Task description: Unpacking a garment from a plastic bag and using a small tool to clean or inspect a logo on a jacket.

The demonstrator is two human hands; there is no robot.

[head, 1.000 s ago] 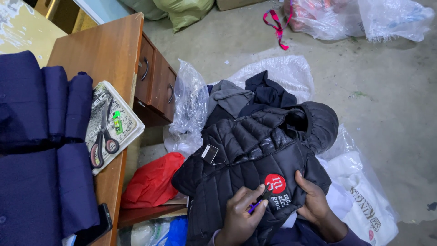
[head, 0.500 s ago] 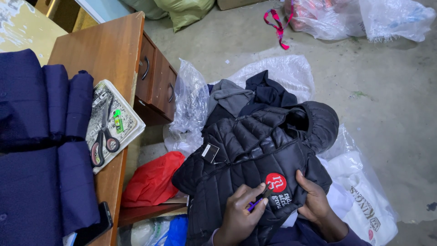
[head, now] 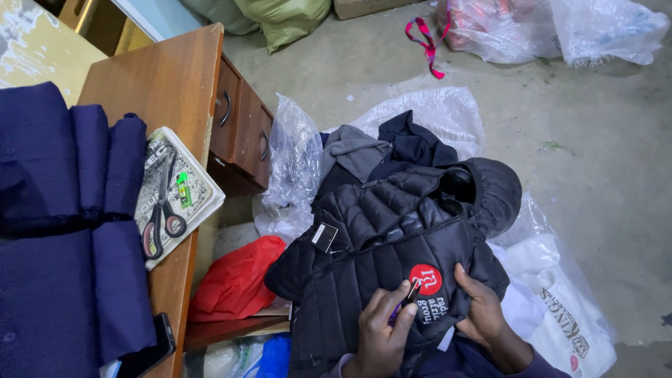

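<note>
The black quilted jacket (head: 399, 245) lies across the person's lap, hood away from the body, with a round red badge (head: 425, 278) and white lettering on the chest between the two hands. The left hand (head: 381, 336) pinches a small purple tool (head: 400, 308), its tip at the badge's lower edge; fingers closed around it. The right hand (head: 483, 308) lies flat and spread on the fabric just right of the badge, gripping nothing. What the tool is cannot be told.

To work well here, it seems best to keep the fabric taut under the right hand and the tip shallow, so that only the surface is touched, not the quilting.

Beyond the hands, a grey garment (head: 350, 150) and clear plastic bags (head: 434, 112) lie on the concrete floor (head: 595, 140). To the left of the left hand is a red bag (head: 234, 283), then a wooden desk (head: 168, 84) with drawers, carrying scissors (head: 159, 210) on a pad and folded navy cloth (head: 63, 210). A phone (head: 150, 346) rests at the desk's near edge.
</note>
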